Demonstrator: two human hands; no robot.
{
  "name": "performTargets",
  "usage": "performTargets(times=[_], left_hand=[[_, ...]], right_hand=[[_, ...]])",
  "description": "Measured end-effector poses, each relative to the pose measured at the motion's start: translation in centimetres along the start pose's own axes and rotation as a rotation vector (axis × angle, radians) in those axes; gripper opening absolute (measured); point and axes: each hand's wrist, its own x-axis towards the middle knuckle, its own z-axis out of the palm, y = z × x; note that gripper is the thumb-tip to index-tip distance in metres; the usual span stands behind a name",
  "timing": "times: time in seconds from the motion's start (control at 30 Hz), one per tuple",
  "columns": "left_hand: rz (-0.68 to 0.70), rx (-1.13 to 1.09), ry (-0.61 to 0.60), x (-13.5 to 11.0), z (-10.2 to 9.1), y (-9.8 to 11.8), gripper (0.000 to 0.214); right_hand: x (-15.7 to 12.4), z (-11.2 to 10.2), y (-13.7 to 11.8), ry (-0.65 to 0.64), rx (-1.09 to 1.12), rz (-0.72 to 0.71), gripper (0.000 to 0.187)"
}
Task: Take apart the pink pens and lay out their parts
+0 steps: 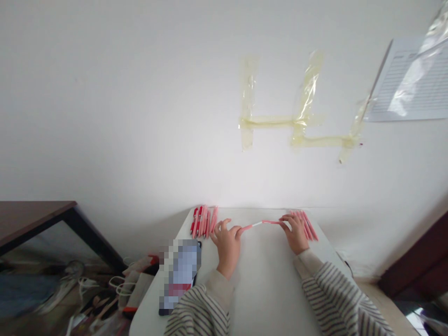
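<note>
Between my two hands, pink pen parts meet near the middle of the white table [266, 280]. My left hand [228, 245] pinches a pink pen part with a white section [256, 224] pointing right; its other fingers are raised beside the left pens. My right hand [296, 234] pinches a second pink pen part [271, 222], whose left end meets the white section at a slight angle. I cannot tell whether the two are joined. Several pink and red pens [203, 221] lie side by side at the back left. More pink pens [309, 226] lie beside my right hand, partly hidden by it.
A phone [182, 275] with a blurred screen lies along the table's left edge. The white wall [140, 116] with yellowed tape [269, 122] rises directly behind. A dark-topped table [35, 217] and cluttered bags [135, 289] are at left; dark reddish furniture [416, 256] is at right.
</note>
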Motion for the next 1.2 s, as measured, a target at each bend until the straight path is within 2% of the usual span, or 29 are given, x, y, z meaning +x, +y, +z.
performTargets(times=[0.6, 0.97, 1.2], left_hand=[[-0.012, -0.002, -0.001, -0.05, -0.15, 0.07, 0.016], [-0.033, -0.004, -0.008, -0.09, 0.01, 0.11, 0.015], [-0.049, 0.051, -0.009, -0.05, -0.38, 0.39, 0.018]], right_hand=[[-0.14, 0.06, -0.13, 0.063, -0.059, 0.012, 0.045], [-0.23, 0.35, 0.29, 0.036, -0.05, -0.027, 0.037], [-0.28, 0.36, 0.48, 0.078, -0.065, -0.008, 0.044]])
